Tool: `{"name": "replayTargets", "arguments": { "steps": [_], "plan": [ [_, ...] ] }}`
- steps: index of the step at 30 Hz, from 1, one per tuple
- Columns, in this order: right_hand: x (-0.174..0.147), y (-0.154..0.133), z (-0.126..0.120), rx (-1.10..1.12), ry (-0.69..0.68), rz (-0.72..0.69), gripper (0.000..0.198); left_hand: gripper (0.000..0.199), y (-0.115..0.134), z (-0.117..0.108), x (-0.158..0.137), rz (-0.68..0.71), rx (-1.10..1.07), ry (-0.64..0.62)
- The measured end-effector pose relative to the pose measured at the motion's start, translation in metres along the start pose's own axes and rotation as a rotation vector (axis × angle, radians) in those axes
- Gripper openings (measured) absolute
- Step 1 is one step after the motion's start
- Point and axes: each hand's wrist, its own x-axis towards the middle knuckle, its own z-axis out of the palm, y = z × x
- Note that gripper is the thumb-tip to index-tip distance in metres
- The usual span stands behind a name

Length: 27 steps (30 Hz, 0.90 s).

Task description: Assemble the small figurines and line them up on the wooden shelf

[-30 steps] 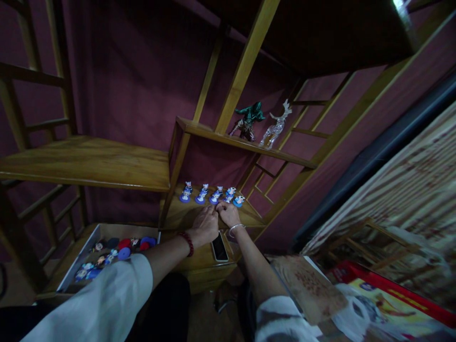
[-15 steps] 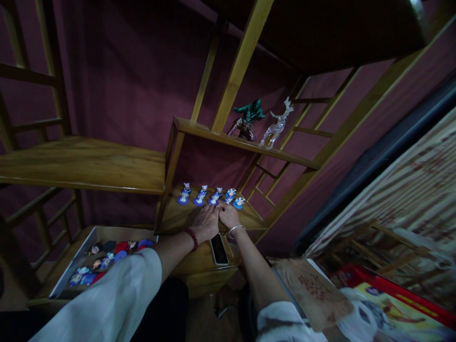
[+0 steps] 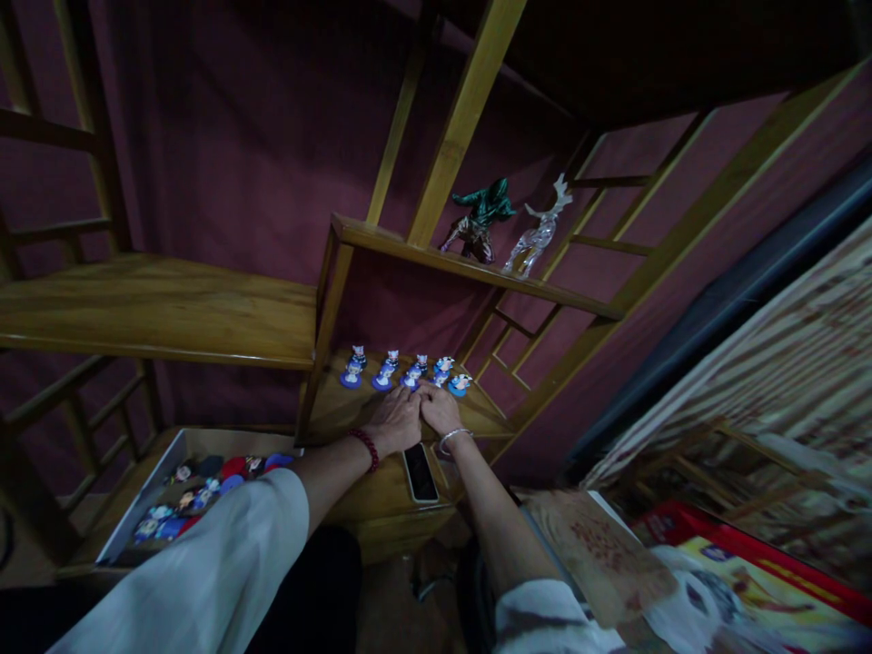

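Two rows of small figurines on round bases stand on the low wooden shelf. My left hand, with a dark red bead bracelet at the wrist, reaches to the front row. My right hand, wearing a silver bangle, meets it there. The fingers of both are drawn together, fingertips against or just before the purple base of a white-and-purple figurine. My own hands hide whatever is between the fingers. To the right of that figurine is one on a blue base. A phone lies just below my hands.
At the lower left, an open box holds several more figurines and loose bases. A green-hooded statuette and a clear deer figure stand on the shelf above. Brown paper and a red package are at the lower right.
My view has shifted slightly. Both hands stay together at the same front-row figurine, with hardly any visible movement of the fingers. The figurines keep their places.
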Motion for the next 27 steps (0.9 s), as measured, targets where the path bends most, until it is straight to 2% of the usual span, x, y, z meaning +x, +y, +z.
{"name": "replayTargets", "arguments": {
  "steps": [20, 27],
  "plan": [
    [0.0, 0.01, 0.009, 0.089, 0.078, -0.05, 0.025, 0.028, -0.001, 0.006, -0.004, 0.033, 0.005, 0.095],
    [-0.008, 0.012, 0.008, 0.243, 0.279, 0.041, 0.023, 0.024, -0.004, 0.008, -0.003, 0.036, 0.021, 0.096]
  ]
}}
